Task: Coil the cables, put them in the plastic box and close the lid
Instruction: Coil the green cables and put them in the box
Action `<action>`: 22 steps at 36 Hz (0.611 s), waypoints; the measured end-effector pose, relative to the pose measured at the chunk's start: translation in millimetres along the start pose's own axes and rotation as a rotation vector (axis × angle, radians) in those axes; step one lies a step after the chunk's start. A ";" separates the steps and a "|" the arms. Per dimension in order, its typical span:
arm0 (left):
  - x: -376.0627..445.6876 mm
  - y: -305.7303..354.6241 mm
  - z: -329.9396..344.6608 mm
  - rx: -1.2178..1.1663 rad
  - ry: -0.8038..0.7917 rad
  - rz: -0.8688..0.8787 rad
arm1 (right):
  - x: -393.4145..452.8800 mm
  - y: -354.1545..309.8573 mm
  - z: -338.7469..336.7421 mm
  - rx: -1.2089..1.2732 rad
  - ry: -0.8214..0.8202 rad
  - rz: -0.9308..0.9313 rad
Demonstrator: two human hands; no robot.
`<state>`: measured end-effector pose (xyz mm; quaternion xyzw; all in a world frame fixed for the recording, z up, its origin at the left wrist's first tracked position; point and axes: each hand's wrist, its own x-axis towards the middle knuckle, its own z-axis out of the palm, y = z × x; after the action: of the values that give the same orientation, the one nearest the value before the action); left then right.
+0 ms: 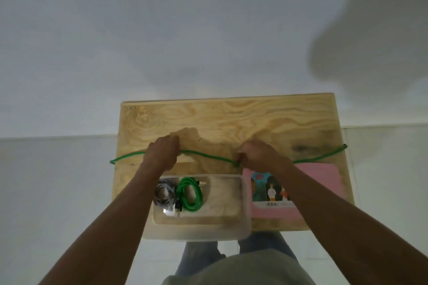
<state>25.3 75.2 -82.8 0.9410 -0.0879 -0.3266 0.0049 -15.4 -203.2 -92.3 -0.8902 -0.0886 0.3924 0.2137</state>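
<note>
Left hand (162, 154) and right hand (257, 154) gripping green cable (208, 157) stretched nine to three across desk (231, 118), clear plastic box (240, 203) at six holding two coils.

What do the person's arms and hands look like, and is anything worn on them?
Both arms are bare up to the frame's edge: no sleeves, gloves, watch or rings show on the left hand or the right hand. Lower down show a grey-green top and blue jeans.

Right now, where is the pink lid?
In the head view the pink lid lies flat on the wooden table's right side, beside the clear plastic box, partly under the right forearm.
</note>
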 end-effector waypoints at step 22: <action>-122.8 -14.0 -164.4 -0.909 0.874 0.203 | -87.4 -157.1 -113.2 0.273 1.015 -0.100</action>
<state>34.1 101.7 121.0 0.8784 -0.0191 0.0850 0.4699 10.5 -126.6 104.1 -0.9271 0.0356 -0.0906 0.3620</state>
